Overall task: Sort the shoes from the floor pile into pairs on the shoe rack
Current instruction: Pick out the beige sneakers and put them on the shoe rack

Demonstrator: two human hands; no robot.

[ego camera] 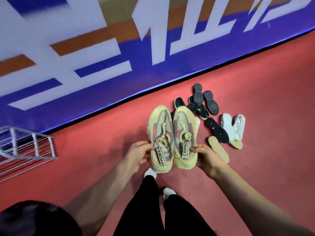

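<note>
Black trousers (153, 210) and two bare forearms fill the near edge, reaching out over the red floor (102, 176).

At far left stands the white wire shoe rack (25, 147), only its corner in view, hard against the blue lettered banner (85, 48).

The left hand (138, 155) grips the left beige shoe (160, 133) at its heel end, fingers curled round the outer side and thumb on top. The right beige shoe (185, 133) lies touching it, side by side, and the right hand (208, 159) clamps its heel end the same way. Both shoes are held in the air, uppers to the camera, long axes parallel and pointing away from the person, toes toward the banner. They look like a matched pair.

Right of the hands the floor pile remains: black shoes with green marks (202, 111), two grey soles (211, 103) turned up, a black sole (217, 130), white shoes (233, 126) and a beige sole (219, 150) lying near the right wrist.

The coming move turns on one fact: the rack lies well apart to the left of the held pair, so the left hand is nearer and would lead. As I judge it, the pair must swing left, staying together, with the toes turned to face the rack.
</note>
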